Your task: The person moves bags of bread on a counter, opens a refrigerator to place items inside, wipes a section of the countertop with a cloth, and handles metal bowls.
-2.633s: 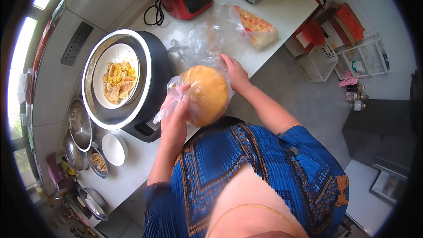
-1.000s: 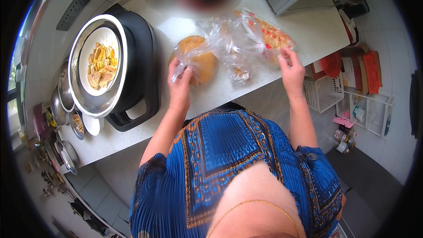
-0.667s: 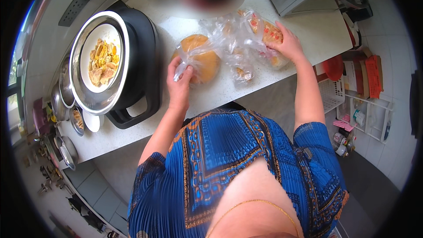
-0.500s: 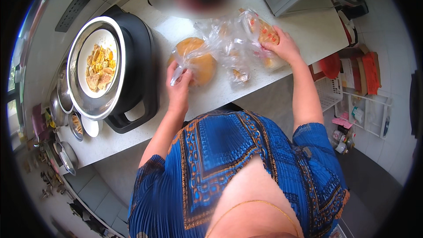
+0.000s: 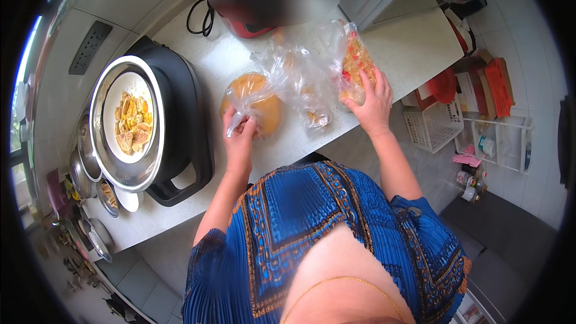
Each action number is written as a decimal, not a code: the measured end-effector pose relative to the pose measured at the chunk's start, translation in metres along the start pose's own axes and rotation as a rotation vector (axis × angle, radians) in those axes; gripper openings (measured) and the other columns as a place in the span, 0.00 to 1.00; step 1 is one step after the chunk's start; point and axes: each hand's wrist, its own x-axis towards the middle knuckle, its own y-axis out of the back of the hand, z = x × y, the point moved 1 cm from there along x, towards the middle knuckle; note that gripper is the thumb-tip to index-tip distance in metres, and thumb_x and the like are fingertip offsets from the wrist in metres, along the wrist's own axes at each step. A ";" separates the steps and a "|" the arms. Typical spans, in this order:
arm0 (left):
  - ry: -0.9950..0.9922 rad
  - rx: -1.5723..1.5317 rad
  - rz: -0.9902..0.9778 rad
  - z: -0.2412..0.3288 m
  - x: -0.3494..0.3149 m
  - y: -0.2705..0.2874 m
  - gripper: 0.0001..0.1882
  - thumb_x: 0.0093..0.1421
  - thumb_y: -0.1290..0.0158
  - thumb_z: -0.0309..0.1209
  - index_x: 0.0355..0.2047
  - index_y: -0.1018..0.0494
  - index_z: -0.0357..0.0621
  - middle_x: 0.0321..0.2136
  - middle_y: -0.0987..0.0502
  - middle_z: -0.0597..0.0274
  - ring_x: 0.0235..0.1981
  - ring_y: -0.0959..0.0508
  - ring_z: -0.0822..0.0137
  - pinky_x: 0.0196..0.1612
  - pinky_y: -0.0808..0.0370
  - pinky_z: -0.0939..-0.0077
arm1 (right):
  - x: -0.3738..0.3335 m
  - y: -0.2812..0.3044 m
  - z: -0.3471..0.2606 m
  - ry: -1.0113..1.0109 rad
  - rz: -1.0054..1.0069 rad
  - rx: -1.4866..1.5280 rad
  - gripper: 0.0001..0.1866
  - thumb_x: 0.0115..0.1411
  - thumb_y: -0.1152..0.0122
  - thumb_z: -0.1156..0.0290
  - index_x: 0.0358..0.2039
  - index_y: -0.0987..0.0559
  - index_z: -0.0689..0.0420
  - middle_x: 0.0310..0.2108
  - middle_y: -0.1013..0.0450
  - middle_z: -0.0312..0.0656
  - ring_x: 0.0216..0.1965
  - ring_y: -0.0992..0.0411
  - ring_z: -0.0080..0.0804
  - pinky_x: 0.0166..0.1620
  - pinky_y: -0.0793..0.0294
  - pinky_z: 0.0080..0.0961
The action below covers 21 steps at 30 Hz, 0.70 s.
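Pinching the bag's [image 5: 235,117] bunched plastic: left hand [image 5: 239,138] grip closed, probably to control the loose end. Yellow round [image 5: 264,107] inside, on the worktop [image 5: 414,45] just beyond. Right hand [image 5: 375,108] over packet's [image 5: 358,57] near end, maybe steadying it; can't tell if gripping. Clear plastic [image 5: 300,87] crumpled between. Left: plate [image 5: 110,108] in steel bowl [image 5: 98,144] at black cooker [image 5: 183,126]. Packet has red print, not legible; no brand readable.

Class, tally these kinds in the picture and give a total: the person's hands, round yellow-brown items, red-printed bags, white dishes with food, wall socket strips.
Hands: 2 (left hand, right hand)
Round yellow-brown item: 1
Red-printed bag: 1
White dish with food: 1
Wall socket strip: 1
Total: 6
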 end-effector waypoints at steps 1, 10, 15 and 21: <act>0.000 0.008 0.001 0.001 0.001 -0.002 0.29 0.61 0.47 0.25 0.61 0.43 0.40 0.35 0.27 0.64 0.31 0.27 0.74 0.33 0.29 0.80 | 0.002 -0.001 0.002 0.007 -0.005 0.023 0.44 0.44 0.30 0.45 0.61 0.33 0.47 0.63 0.45 0.49 0.64 0.47 0.49 0.64 0.49 0.47; 0.015 0.091 0.021 0.004 0.006 -0.010 0.27 0.60 0.47 0.25 0.59 0.41 0.41 0.32 0.28 0.65 0.28 0.28 0.76 0.28 0.31 0.82 | 0.050 -0.002 0.022 0.113 -0.105 0.132 0.44 0.42 0.29 0.45 0.60 0.31 0.47 0.65 0.46 0.46 0.64 0.47 0.46 0.65 0.49 0.44; -0.001 0.037 0.061 0.003 0.004 -0.011 0.26 0.60 0.46 0.26 0.58 0.39 0.41 0.34 0.26 0.63 0.29 0.26 0.75 0.28 0.30 0.82 | 0.042 0.003 0.015 0.102 0.002 0.131 0.40 0.43 0.28 0.51 0.58 0.29 0.45 0.64 0.44 0.43 0.64 0.46 0.44 0.65 0.47 0.42; -0.077 0.049 0.162 -0.001 -0.009 -0.004 0.24 0.62 0.47 0.25 0.58 0.38 0.40 0.38 0.24 0.59 0.32 0.25 0.73 0.33 0.26 0.79 | -0.008 0.017 -0.068 0.415 -0.095 0.500 0.30 0.43 0.27 0.61 0.50 0.24 0.47 0.61 0.41 0.45 0.61 0.42 0.47 0.61 0.38 0.40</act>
